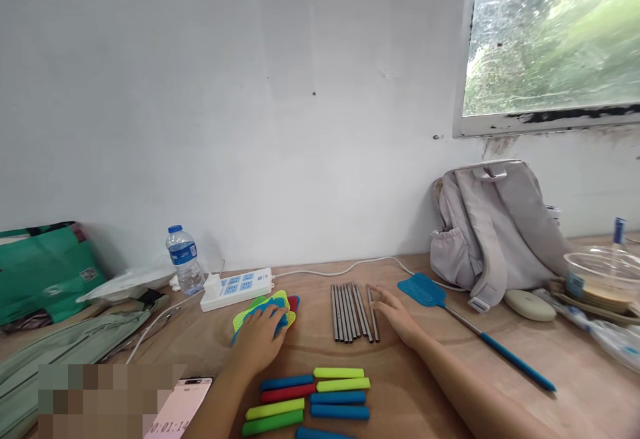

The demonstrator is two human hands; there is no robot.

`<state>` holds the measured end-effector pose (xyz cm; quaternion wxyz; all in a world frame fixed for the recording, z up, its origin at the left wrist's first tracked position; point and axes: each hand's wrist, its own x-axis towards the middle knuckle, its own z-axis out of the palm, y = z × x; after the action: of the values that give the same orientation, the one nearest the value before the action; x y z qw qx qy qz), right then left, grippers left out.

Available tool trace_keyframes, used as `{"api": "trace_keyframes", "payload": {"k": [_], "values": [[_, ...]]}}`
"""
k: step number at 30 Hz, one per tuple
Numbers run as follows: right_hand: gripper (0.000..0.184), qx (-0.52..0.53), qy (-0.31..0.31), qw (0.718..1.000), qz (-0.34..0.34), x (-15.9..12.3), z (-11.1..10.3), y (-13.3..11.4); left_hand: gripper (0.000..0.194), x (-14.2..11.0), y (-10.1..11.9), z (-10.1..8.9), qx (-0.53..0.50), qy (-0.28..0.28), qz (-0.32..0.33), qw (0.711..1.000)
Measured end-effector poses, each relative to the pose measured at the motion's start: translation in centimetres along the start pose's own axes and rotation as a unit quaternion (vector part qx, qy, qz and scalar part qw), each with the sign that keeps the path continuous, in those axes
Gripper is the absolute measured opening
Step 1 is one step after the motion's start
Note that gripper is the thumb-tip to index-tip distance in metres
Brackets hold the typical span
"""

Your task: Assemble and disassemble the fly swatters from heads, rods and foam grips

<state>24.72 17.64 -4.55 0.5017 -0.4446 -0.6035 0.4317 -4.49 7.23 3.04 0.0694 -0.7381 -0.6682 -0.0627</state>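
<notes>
My left hand (260,335) lies with fingers spread on a stack of mesh fly swatter heads (241,316) in yellow-green, blue, red and green. My right hand (395,315) has its thumb and fingertips at the upper part of the rightmost metal tube (374,322). That tube lies slightly apart from a row of several metal tubes (347,315). Coloured handle sleeves in blue (340,412), yellow-green (343,384), red (288,393) and green (273,421) lie in front of me. An assembled blue fly swatter (423,289) rests right of my right hand.
A power strip (237,287) and a water bottle (184,259) stand back left, near a green bag (47,272). A phone (179,409) with a timer lies front left. At the right are a backpack (495,225), a beige oval object (530,305) and a plastic cup (603,279).
</notes>
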Motion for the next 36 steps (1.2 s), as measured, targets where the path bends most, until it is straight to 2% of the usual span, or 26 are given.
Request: {"api": "trace_keyframes", "payload": {"k": [6, 9, 11, 14, 16, 18, 20, 23, 25, 27, 29, 33, 36], "values": [[0.037, 0.011, 0.001, 0.998, -0.066, -0.3, 1.3, -0.2, 0.034, -0.3, 0.1, -0.7, 0.000, 0.002, -0.010, 1.000], [0.030, 0.000, 0.031, 0.993, -0.112, -1.1, 0.7, -0.7, 0.033, -0.3, 0.2, -0.6, 0.006, 0.001, -0.013, 1.000], [0.025, -0.055, 0.053, 0.984, -0.163, -2.3, -0.4, -1.3, 0.033, -0.2, 0.4, -0.9, 0.003, -0.003, -0.007, 1.000], [0.023, -0.225, 0.032, 0.937, -0.267, -5.0, -2.7, -2.7, 0.033, -0.1, 1.3, -2.2, -0.015, 0.010, 0.023, 1.000], [0.023, -0.330, -0.001, 0.895, -0.299, -7.0, -4.4, -3.4, 0.029, -0.6, 2.6, -3.0, -0.039, 0.049, 0.053, 0.997], [0.024, -0.407, -0.004, 0.865, -0.294, -8.8, -6.5, -3.4, 0.025, -2.0, 4.4, -3.0, -0.069, 0.116, 0.085, 0.987], [0.023, -0.464, 0.021, 0.845, -0.266, -10.1, -8.9, -2.7, 0.023, -4.1, 6.5, -1.7, -0.091, 0.191, 0.118, 0.970], [0.023, -0.516, 0.067, 0.830, -0.199, -10.9, -12.8, -0.8, 0.018, -7.4, 9.2, 1.9, -0.067, 0.229, 0.271, 0.933], [0.026, -0.534, 0.102, 0.824, -0.159, -10.8, -14.9, 0.3, 0.022, -8.7, 10.3, 3.8, -0.029, 0.243, 0.334, 0.910], [0.032, -0.543, 0.118, 0.823, -0.121, -10.4, -16.3, 1.1, 0.020, -9.2, 10.8, 4.5, -0.019, 0.239, 0.366, 0.899], [0.037, -0.541, 0.110, 0.829, -0.087, -9.9, -17.0, 1.5, 0.010, -9.2, 11.0, 3.9, -0.033, 0.204, 0.373, 0.904], [0.040, -0.524, 0.082, 0.846, -0.055, -9.1, -17.1, 1.9, 0.018, -9.0, 10.9, 1.6, -0.097, 0.110, 0.311, 0.939], [0.042, -0.524, 0.081, 0.846, -0.058, -8.8, -17.2, 2.2, 0.019, -9.2, 11.0, 0.9, -0.138, 0.089, 0.276, 0.947]]}}
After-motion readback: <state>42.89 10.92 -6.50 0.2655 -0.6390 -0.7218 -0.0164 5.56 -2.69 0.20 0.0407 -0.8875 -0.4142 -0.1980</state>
